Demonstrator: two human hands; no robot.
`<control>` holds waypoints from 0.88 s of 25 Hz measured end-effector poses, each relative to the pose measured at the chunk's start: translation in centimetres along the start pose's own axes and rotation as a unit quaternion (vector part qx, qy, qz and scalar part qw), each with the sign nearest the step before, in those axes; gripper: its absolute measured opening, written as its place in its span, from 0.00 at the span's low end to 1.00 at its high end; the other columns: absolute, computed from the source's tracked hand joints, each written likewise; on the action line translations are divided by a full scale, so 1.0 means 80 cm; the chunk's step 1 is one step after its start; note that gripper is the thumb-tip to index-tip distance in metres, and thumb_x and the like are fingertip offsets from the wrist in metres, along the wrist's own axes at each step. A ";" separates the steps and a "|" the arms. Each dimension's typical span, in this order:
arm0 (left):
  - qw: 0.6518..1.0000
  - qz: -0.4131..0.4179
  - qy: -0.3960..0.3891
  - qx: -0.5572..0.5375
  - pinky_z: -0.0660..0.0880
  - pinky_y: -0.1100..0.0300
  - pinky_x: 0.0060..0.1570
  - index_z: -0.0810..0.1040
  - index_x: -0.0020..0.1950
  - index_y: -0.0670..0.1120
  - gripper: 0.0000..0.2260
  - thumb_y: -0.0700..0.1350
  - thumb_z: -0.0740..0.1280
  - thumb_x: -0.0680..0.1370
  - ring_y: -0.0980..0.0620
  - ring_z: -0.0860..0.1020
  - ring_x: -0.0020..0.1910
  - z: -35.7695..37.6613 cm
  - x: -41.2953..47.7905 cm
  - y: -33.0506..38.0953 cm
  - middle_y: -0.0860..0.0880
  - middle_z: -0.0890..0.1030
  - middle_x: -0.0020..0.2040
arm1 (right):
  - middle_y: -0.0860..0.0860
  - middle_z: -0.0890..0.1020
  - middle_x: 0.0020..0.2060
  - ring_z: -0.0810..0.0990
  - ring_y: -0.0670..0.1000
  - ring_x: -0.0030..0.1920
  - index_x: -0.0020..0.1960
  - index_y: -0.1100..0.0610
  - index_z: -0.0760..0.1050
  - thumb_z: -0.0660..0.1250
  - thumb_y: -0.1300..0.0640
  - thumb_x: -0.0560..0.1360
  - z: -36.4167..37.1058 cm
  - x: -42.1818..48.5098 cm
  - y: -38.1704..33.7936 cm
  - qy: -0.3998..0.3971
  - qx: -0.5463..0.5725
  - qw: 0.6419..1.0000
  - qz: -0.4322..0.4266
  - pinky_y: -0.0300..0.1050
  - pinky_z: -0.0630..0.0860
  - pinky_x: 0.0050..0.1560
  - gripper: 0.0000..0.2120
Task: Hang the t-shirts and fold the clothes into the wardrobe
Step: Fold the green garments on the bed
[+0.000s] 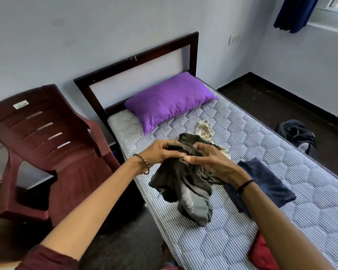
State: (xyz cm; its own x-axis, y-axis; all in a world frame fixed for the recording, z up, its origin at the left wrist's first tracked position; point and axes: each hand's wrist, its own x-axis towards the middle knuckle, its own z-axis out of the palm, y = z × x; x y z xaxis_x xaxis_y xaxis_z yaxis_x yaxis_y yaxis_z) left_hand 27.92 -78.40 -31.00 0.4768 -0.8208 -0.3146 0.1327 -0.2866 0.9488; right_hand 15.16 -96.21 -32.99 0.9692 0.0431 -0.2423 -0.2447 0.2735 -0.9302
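Head view: left hand (160, 152) and right hand (213, 160) clutch one olive garment (183, 182) near one purple pillow (170, 100).

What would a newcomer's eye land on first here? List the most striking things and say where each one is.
First, the left hand and right hand together gripping a bunched dark olive garment above the middle of the striped mattress. Next, the bright purple pillow at the head of the bed. Then the maroon plastic chair beside the bed on the left.
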 end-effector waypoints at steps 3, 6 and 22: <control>0.996 0.045 0.073 -0.002 0.77 0.64 0.47 0.82 0.50 0.44 0.05 0.39 0.73 0.74 0.54 0.81 0.43 0.012 0.015 0.008 0.48 0.84 0.43 | 0.66 0.84 0.56 0.84 0.63 0.55 0.62 0.68 0.76 0.80 0.60 0.70 0.010 0.018 -0.008 0.023 -0.047 0.998 0.037 0.57 0.78 0.61 0.25; 0.989 0.011 0.125 -0.076 0.76 0.65 0.34 0.76 0.52 0.48 0.13 0.52 0.74 0.73 0.56 0.77 0.34 0.010 0.015 0.004 0.54 0.83 0.38 | 0.63 0.86 0.49 0.85 0.56 0.45 0.58 0.72 0.78 0.78 0.61 0.71 0.012 0.024 -0.016 0.053 -0.059 0.996 0.049 0.46 0.82 0.51 0.21; 0.975 0.027 0.192 0.105 0.75 0.53 0.56 0.84 0.51 0.54 0.12 0.60 0.66 0.78 0.50 0.82 0.51 -0.025 0.003 -0.074 0.47 0.86 0.49 | 0.57 0.82 0.46 0.81 0.53 0.45 0.58 0.62 0.75 0.71 0.61 0.79 -0.053 0.030 -0.038 0.252 -0.026 0.965 -0.060 0.42 0.80 0.45 0.10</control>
State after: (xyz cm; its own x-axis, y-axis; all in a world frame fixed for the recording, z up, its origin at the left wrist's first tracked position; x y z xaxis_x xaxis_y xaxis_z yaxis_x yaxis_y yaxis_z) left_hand 28.99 -75.87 -36.66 0.7734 -0.6039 -0.1925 -0.0639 -0.3764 0.9243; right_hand 18.12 -101.02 -31.90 0.8578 -0.4630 -0.2234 -0.1452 0.1988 -0.9692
